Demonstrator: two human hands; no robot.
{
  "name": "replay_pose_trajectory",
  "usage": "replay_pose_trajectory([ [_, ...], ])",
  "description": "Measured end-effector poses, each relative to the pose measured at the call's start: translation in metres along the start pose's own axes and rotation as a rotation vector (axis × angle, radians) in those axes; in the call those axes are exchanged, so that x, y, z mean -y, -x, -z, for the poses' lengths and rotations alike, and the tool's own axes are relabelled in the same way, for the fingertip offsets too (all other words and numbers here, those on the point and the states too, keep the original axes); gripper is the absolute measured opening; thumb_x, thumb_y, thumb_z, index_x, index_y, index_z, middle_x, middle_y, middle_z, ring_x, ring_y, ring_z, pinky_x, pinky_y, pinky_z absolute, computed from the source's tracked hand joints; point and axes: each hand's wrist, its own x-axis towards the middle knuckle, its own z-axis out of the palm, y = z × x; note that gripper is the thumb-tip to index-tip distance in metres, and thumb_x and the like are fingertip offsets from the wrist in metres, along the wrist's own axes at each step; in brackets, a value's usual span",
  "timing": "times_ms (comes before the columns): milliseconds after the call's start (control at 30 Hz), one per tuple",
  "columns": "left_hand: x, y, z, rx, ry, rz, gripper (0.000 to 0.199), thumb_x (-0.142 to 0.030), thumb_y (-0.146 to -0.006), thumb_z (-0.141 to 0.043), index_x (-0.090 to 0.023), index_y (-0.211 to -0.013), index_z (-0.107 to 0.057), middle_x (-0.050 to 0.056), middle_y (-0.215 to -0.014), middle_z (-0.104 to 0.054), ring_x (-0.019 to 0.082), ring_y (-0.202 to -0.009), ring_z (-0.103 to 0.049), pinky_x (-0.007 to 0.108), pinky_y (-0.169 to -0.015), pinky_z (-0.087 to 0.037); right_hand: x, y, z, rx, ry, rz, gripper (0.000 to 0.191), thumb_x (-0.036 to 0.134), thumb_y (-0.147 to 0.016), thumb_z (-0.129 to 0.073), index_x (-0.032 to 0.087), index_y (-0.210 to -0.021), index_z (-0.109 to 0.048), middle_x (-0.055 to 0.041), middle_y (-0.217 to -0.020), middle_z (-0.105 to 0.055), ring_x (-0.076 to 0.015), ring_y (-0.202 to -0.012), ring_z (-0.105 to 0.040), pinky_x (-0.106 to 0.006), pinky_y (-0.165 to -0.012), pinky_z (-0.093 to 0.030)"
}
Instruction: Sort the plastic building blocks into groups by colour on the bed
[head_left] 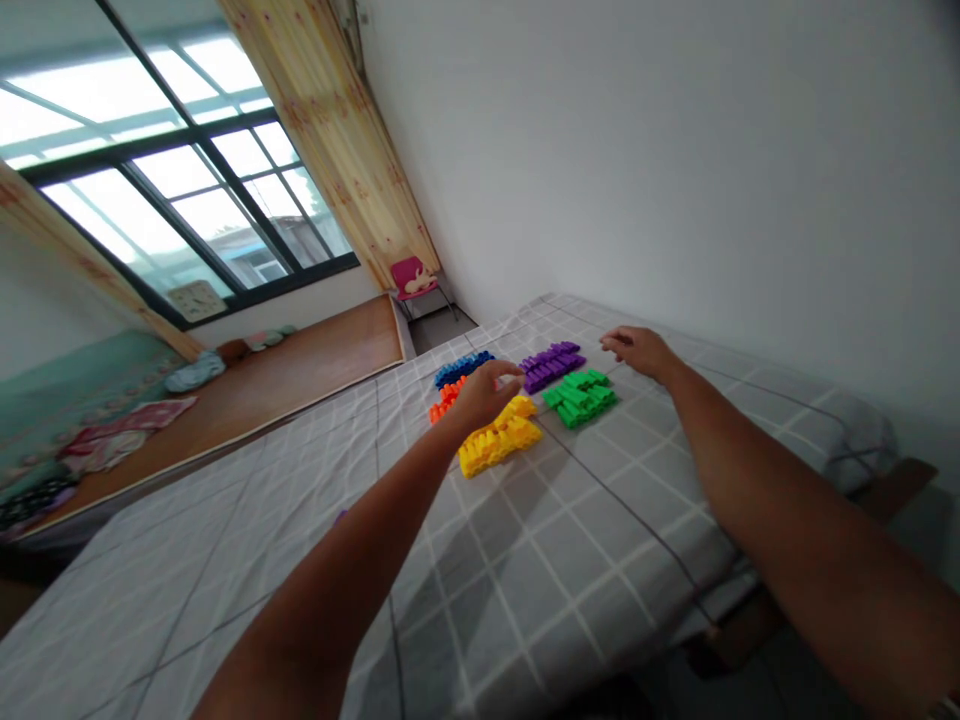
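My left hand (pixel 489 391) hovers over the yellow pieces (pixel 501 440), its fingers stretched to the right and slightly apart. Beneath it, partly covered by the hand, lie orange pieces (pixel 444 400). Dark blue pieces (pixel 463 369) form a row just behind. My right hand (pixel 637 350) is held to the right of the purple pieces (pixel 552 366), fingers loosely bent, with nothing visible in them. Closer to me, a cluster of green pieces (pixel 580 398) lies between the two hands. All these small plastic pieces are grouped by colour; their exact kind is too small to tell.
A grey checked cloth (pixel 570 560) covers the bed-like surface, which borders a white wall (pixel 675 160). A small purple bit (pixel 341 516) shows beside my left forearm. Beyond stand a pink chair (pixel 411 275), a wooden platform (pixel 315 360) with bedding, and a curtained window (pixel 195 150).
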Motion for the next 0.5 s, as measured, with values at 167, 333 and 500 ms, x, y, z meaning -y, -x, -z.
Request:
replay_pose_trajectory([
  [167,0.044,0.105,0.081,-0.036,-0.096,0.227,0.032,-0.042,-0.085,-0.053,-0.021,-0.102,-0.07,0.007,-0.116,-0.068,0.022,-0.109,-0.061,0.038,-0.094,-0.049,0.002,0.007,-0.003,-0.12,0.064,0.001,0.04,0.05,-0.086,-0.046,0.017,-0.093,-0.067,-0.0104,-0.091,-0.073,-0.0182,-0.066,-0.064,-0.032,-0.069,-0.049],
  [333,0.079,0.214,0.149,-0.021,-0.035,0.489,0.042,-0.051,-0.081,-0.052,-0.018,-0.101,-0.07,0.007,-0.104,-0.072,0.022,-0.098,-0.065,0.036,-0.09,-0.051,0.037,0.02,-0.015,-0.292,0.023,0.075,0.043,0.049,-0.09,-0.041,0.017,-0.11,-0.062,-0.017,-0.098,-0.071,-0.0229,-0.067,-0.063,-0.038,-0.07,-0.049],
  [500,0.101,0.297,0.171,0.097,-0.145,0.636,0.038,-0.047,-0.077,-0.055,-0.021,-0.1,-0.071,0.005,-0.092,-0.074,0.021,-0.086,-0.068,0.032,-0.081,-0.051,0.143,0.037,-0.068,-0.065,-0.052,0.292,0.04,0.046,-0.091,-0.042,0.021,-0.116,-0.06,-0.0144,-0.101,-0.07,-0.0253,-0.076,-0.064,-0.038,-0.07,-0.049],
])
